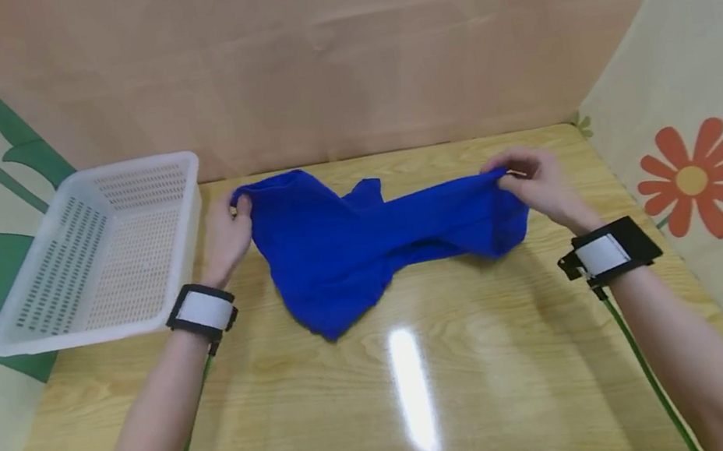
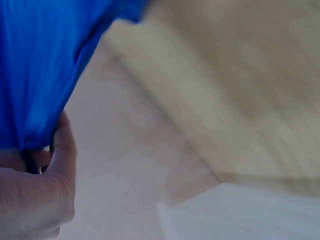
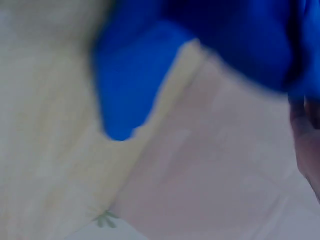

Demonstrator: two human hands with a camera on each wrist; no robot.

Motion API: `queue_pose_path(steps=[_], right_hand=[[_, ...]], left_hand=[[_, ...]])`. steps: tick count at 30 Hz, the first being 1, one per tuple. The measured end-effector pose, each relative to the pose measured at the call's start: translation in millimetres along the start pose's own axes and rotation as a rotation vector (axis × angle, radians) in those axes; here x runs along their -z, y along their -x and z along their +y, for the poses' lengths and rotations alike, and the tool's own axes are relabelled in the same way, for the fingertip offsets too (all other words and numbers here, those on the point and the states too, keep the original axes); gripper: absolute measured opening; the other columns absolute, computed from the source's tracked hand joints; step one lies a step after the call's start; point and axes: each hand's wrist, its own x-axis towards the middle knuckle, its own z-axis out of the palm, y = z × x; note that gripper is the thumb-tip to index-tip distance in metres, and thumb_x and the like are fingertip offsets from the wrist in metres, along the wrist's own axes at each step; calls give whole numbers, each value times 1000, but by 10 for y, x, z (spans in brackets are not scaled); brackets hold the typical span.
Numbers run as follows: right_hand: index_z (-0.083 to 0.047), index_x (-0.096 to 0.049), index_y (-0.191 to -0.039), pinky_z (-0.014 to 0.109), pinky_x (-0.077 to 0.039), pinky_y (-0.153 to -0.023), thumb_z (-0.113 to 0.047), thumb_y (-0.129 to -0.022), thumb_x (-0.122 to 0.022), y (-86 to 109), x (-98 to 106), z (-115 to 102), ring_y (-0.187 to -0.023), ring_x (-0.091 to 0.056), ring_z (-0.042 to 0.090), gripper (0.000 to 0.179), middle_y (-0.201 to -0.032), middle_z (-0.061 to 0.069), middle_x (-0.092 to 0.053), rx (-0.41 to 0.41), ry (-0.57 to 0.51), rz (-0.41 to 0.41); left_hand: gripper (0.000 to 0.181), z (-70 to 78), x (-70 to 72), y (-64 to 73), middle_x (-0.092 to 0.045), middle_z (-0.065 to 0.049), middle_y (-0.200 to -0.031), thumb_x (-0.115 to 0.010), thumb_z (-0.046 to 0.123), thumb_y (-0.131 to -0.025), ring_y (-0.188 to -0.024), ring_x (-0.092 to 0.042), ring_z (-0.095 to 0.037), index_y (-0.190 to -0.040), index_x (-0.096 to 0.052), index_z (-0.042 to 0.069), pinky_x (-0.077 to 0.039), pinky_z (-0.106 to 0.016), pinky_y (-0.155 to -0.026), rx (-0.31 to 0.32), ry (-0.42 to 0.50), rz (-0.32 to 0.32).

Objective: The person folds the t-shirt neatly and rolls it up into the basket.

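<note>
Two hands (image 1: 228, 235) (image 1: 543, 189) pinch blue cloth (image 1: 329, 246) spread between them.

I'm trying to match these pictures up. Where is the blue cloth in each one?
Head: the blue cloth spans the middle, held between the left hand and the right hand.
Left wrist: it fills the upper left corner, above the left hand.
Right wrist: it runs along the top to the right edge, one flap pointing down.
Shared landmark: the wooden table, its edge bordering the pinkish backdrop.
</note>
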Motion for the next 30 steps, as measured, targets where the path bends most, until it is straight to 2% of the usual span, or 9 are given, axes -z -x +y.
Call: queue_pose_path(steps=[6, 13, 16, 18, 22, 24, 26, 28, 30], right_hand=[[2, -70, -118, 15, -50, -82, 6, -94, -60, -190, 105, -386, -94, -62, 11, 26, -111, -2, -70, 111, -189, 130], [3, -72, -115, 9, -48, -72, -8, -94, -68, -301, 208, -675, -81, -62, 1, 24, -95, -16, -71, 121, 105, 154], [4, -77, -91, 10, -41, -62, -11, -91, -74, -334, 246, -659, -66, -56, -2, 15, -77, -23, -65, 145, 294, 161], [4, -71, -72, 15, -33, -59, -16, -90, -75, -347, 283, -596, -61, -47, 0, 27, -64, -20, -57, 151, 416, 168], [6, -70, -69, 24, -29, -71, -24, -93, -72, -316, 377, -380, -75, -41, -1, 38, -73, 1, -59, 136, 536, 158], [7, -73, -77, 26, -31, -82, -26, -97, -67, -238, 427, -286, -90, -41, -7, 40, -90, 11, -66, 90, 522, 121], [7, -74, -83, 25, -34, -88, -30, -102, -58, -123, 482, -220, -96, -45, -9, 45, -101, 12, -69, 14, 503, 37], [4, -71, -77, 24, -38, -88, -36, -107, -46, 10, 556, -166, -96, -54, -8, 56, -98, 9, -73, -107, 491, -127], [0, -70, -77, 21, -44, -83, -41, -110, -33, 121, 636, -91, -87, -63, -2, 64, -88, 5, -75, -252, 491, -337]], left_hand=[[21, 427, 357, -117, -45, 3, -85, -37, 14, -108, -77, -46, -8, -100, -55, 8, -37, -21, -73, -15, 369, 185], [33, 874, 661, -309, -38, 3, -66, -39, 11, -108, -56, -43, -7, -75, -46, 10, -33, -18, -58, -64, 886, 301], [33, 1016, 776, -371, -38, 2, -67, -40, 8, -107, -60, -44, -7, -75, -47, 8, -33, -18, -61, -89, 977, 353], [30, 1099, 825, -402, -41, 1, -70, -41, 7, -106, -66, -46, -8, -77, -49, 7, -34, -18, -66, -118, 971, 366], [27, 1188, 830, -402, -45, 0, -74, -42, 5, -105, -71, -49, -9, -80, -51, 7, -36, -19, -70, -187, 949, 331], [28, 1152, 805, -356, -47, 1, -70, -42, 3, -105, -66, -50, -7, -79, -52, 7, -38, -17, -64, -216, 961, 259], [29, 1063, 800, -276, -48, 3, -65, -42, 2, -105, -58, -50, -6, -79, -53, 8, -38, -16, -56, -173, 959, 81], [28, 934, 814, -184, -48, 5, -64, -40, 3, -105, -55, -48, -5, -81, -53, 8, -38, -17, -53, -69, 838, -230], [24, 814, 821, -88, -55, 8, -73, -42, 12, -107, -62, -55, -6, -90, -58, 9, -43, -17, -62, 52, 528, -584]])
